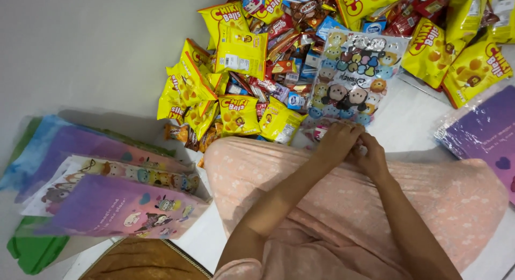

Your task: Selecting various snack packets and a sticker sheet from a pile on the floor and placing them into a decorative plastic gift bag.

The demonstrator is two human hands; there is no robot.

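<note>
Hands meet over the knees: the left hand [337,142] and the right hand [370,155] are curled together, fingers bent around a small pink-and-white packet [321,132] that peeks out just beyond the left knuckles; how firmly each grips it cannot be told. Directly ahead, touching the fingertips' side of the lap, lies a clear cartoon-printed gift bag [357,76], flat and apparently unfilled. Beyond and to its left spreads a heap of snacks: yellow cheese-ball packets [237,114], red and brown wrapped bars [279,44] and small blue cartons [296,100], all loose. Judging by this, the sorting looks barely begun, since nearly everything remains in the pile. On the far left lean several purple paper gift bags [112,205] with cartoon figures, lying collapsed. At the right edge is a stack of purple sheets in clear wrap [485,132]. The person sits in pink patterned clothing [343,205] on a pale floor [80,49], with a brown mat [145,261] at the lower edge.
</note>
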